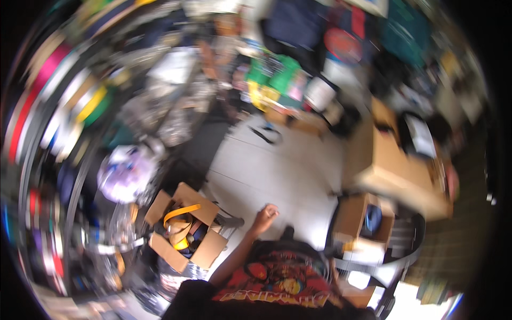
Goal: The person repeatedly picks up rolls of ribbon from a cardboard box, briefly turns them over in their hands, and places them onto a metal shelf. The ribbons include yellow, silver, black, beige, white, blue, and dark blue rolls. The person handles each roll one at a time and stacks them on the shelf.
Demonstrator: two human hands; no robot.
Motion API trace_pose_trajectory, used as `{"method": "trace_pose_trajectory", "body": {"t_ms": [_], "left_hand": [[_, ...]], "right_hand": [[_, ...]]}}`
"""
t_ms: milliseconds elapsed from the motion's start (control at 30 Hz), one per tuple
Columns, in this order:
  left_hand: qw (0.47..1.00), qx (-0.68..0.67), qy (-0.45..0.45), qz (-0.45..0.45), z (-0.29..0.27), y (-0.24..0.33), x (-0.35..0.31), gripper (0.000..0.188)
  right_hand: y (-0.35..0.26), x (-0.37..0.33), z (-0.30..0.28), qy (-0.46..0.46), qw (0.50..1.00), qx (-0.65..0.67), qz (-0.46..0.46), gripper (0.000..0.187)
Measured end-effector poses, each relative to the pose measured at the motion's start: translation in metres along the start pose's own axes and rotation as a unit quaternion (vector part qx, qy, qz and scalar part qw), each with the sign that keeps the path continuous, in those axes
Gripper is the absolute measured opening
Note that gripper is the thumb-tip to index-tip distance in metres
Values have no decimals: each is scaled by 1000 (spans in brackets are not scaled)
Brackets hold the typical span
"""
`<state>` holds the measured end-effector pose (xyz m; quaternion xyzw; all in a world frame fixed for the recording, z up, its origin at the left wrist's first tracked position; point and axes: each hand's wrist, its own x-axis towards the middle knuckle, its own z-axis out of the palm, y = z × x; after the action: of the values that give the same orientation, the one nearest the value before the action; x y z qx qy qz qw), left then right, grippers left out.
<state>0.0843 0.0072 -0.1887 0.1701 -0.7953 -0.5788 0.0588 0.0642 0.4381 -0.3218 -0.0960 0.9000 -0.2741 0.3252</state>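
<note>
My left hand (268,213) hangs in front of my body above the pale tiled floor (261,160). Its fingers look loosely curled in, and I make out nothing in them. To the left of that arm stands an open cardboard box (172,257) with its flaps spread. Inside lie yellow-orange straps (181,211) and dark items. My right hand does not show; only a bit of the right arm appears beside my printed dark shirt (277,272).
Shelves with colourful rolls (88,104) line the left, a purple-white plastic-wrapped bundle (127,173) near them. A large carton (394,165) and a smaller open box (352,218) on a dark chair (413,245) stand right. Green-yellow bags (274,77) and a black strap loop (265,136) lie ahead.
</note>
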Motion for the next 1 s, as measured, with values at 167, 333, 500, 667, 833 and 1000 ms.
{"method": "trace_pose_trajectory", "body": {"t_ms": [167, 333, 500, 667, 833, 1000], "left_hand": [[967, -199, -130, -95, 6, -17, -35, 18], [946, -87, -293, -106, 13, -2, -62, 22], [902, -2, -420, -101, 26, 18, -69, 24], [888, 48, -438, -134, 46, 17, -49, 24], [858, 89, -485, -144, 104, 45, -18, 24], [833, 112, -525, -137, 182, 58, 25, 25]], "right_hand": [[100, -104, 97, 77, 982, -174, -2, 21], [23, -197, 140, 214, 957, 115, 161, 30], [-3, -272, 262, 307, 869, 236, 310, 29], [-63, -285, 263, 445, 759, 412, 238, 29], [-40, -235, 208, 491, 717, 438, 231, 29], [25, -147, 97, 312, 765, 394, 402, 38]]}}
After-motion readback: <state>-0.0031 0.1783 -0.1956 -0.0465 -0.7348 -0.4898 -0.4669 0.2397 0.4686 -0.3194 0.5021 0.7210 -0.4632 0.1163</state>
